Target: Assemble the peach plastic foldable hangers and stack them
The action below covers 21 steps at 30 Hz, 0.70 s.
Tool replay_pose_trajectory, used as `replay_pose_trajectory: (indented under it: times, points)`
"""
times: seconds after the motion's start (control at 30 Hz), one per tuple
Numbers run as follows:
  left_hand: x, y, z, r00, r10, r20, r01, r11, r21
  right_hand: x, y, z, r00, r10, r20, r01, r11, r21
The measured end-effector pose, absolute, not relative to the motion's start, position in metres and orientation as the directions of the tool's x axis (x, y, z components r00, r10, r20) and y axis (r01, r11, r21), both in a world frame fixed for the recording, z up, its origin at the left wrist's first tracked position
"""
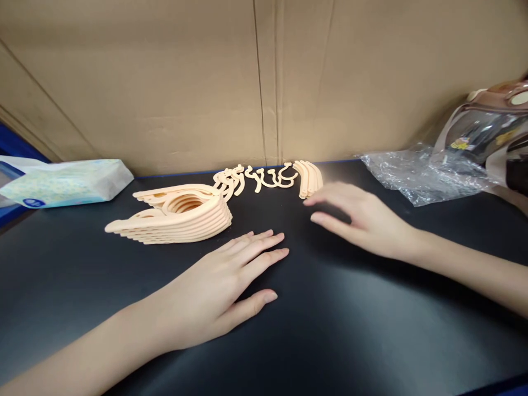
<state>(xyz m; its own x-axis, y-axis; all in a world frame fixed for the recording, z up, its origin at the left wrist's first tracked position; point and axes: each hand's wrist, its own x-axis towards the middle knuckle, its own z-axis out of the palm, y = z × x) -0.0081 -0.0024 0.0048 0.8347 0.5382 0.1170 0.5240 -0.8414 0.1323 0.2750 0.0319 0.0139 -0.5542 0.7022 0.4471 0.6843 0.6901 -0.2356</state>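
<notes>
My left hand [233, 280] lies on the black tabletop, fingers stretched out and thumb apart, with nothing in it. Just beyond it is a neat stack of cream plastic pieces [198, 223] that look like hanger parts, each with a rounded opening. My right hand [358, 217] hovers over the table at the right, thumb and fingers apart, holding nothing I can see. Its fingertips are close to a small bundle of curved cream strips [309, 179]; contact cannot be made out. Between stack and bundle lie several loose cream hooks [270, 177].
A pack of tissues [78, 181] lies at the back left. Crumpled clear plastic wrap [421, 173] and a transparent bottle with a strap [487, 132] are at the back right. A cardboard wall [185, 82] stands along the rear edge of the black table [350, 341].
</notes>
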Motion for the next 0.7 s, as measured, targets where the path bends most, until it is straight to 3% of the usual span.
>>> replay_pose_trajectory:
  times: [0.13, 0.37, 0.7]
  points:
    - [-0.01, -0.003, 0.003, 0.833, 0.541, 0.118, 0.524, -0.838, 0.151, 0.287, 0.063, 0.034, -0.311, 0.896, 0.316, 0.838, 0.416, -0.354]
    - [-0.009, -0.003, 0.008, 0.836, 0.54, 0.101, 0.523, -0.838, 0.154, 0.284, 0.125, 0.035, -0.024, 0.992, 0.127, 0.991, 0.04, -0.126]
    - [-0.008, -0.004, 0.009, 0.839, 0.527, 0.137, 0.505, -0.847, 0.166, 0.27, 0.141, 0.029, -0.011, 0.995, 0.097, 0.994, 0.021, -0.106]
